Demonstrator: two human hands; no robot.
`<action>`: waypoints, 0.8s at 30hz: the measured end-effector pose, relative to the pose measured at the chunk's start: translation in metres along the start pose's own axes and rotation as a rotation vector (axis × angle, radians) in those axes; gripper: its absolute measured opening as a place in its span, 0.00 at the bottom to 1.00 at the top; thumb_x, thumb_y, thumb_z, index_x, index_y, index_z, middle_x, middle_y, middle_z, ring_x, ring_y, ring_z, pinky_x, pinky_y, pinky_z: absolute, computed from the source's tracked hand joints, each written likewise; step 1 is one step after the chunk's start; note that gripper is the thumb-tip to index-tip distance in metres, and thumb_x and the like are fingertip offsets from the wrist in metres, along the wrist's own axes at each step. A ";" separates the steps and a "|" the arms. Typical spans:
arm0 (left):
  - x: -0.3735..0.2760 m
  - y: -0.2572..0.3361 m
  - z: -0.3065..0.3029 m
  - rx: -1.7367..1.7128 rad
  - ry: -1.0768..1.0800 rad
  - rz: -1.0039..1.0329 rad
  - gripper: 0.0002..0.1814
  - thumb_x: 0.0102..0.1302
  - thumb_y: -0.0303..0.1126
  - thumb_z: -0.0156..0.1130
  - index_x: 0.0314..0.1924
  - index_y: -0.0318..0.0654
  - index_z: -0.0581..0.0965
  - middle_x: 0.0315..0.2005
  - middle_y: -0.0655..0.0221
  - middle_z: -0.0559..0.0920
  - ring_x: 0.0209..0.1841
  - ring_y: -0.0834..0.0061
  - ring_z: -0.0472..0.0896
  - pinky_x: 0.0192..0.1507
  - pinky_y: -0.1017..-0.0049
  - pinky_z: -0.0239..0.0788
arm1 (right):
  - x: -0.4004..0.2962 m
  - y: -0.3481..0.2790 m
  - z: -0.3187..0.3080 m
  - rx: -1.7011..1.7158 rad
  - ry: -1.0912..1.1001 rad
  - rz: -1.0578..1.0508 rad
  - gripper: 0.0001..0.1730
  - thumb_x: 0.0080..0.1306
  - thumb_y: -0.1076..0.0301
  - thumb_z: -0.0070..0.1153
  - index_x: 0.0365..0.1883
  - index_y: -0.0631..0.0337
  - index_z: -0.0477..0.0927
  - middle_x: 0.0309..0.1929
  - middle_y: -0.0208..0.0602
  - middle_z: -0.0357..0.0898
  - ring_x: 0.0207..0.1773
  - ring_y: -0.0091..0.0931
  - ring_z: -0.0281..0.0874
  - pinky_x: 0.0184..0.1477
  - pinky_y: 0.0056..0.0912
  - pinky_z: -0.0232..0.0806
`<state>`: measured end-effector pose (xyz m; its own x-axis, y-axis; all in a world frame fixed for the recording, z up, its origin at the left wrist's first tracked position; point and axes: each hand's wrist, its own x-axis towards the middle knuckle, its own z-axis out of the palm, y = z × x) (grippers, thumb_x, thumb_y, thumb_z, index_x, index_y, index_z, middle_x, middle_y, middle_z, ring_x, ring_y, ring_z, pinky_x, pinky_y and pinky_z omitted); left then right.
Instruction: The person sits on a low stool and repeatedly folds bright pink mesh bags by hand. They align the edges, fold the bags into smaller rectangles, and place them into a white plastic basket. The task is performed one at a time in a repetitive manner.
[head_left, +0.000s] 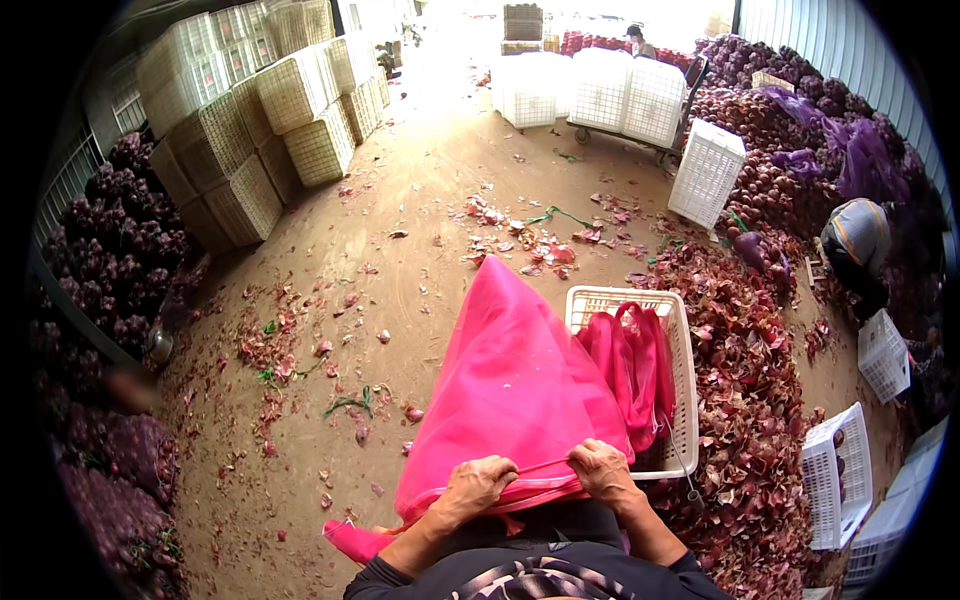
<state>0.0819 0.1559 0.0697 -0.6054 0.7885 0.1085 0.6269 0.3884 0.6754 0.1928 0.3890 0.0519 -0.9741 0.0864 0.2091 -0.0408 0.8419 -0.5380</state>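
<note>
A large bright pink mesh bag (517, 360) spreads out in front of me, its pointed end away from my body. My left hand (481, 480) pinches the bag's hemmed edge on the near side. A short way to the right, my right hand (600, 466) grips the same edge, and the hem runs taut between both hands. Beside the bag, on the right, stands a white plastic crate (686, 390) with folded pink mesh bags (637, 367) in it. A smaller pink piece of fabric (356, 540) shows at my left, near my lap.
Onion skins (750, 420) are heaped right of the crate. Tall stacks of plastic crates (240, 127) stand at the left, near filled onion sacks (120, 247). A cart (630, 135) carries white crates ahead. Loose onions (780, 187) and a bending person (859, 240) are at the right.
</note>
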 end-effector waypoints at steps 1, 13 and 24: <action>0.000 0.000 -0.002 -0.012 -0.015 0.002 0.09 0.63 0.38 0.62 0.39 0.43 0.81 0.32 0.65 0.82 0.35 0.61 0.82 0.36 0.66 0.74 | 0.002 0.002 -0.001 -0.007 0.017 0.008 0.05 0.61 0.65 0.59 0.33 0.54 0.78 0.31 0.39 0.76 0.37 0.39 0.77 0.39 0.41 0.69; -0.032 -0.048 -0.051 0.146 0.235 -0.220 0.05 0.61 0.30 0.61 0.36 0.41 0.82 0.30 0.63 0.81 0.36 0.61 0.82 0.37 0.67 0.73 | 0.006 0.017 -0.048 0.020 0.423 0.102 0.05 0.58 0.74 0.61 0.33 0.60 0.79 0.28 0.40 0.74 0.33 0.40 0.76 0.35 0.40 0.68; -0.041 -0.076 -0.090 -0.414 1.106 -0.299 0.15 0.59 0.17 0.60 0.45 0.40 0.76 0.40 0.69 0.74 0.40 0.77 0.77 0.39 0.80 0.74 | -0.004 0.029 -0.015 0.030 0.269 0.095 0.02 0.59 0.73 0.58 0.31 0.58 0.81 0.29 0.40 0.76 0.35 0.40 0.76 0.39 0.40 0.68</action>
<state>0.0150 0.0512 0.0795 -0.9169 -0.2165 0.3352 0.3096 0.1439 0.9399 0.1986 0.4210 0.0482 -0.8801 0.3057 0.3634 0.0373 0.8074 -0.5888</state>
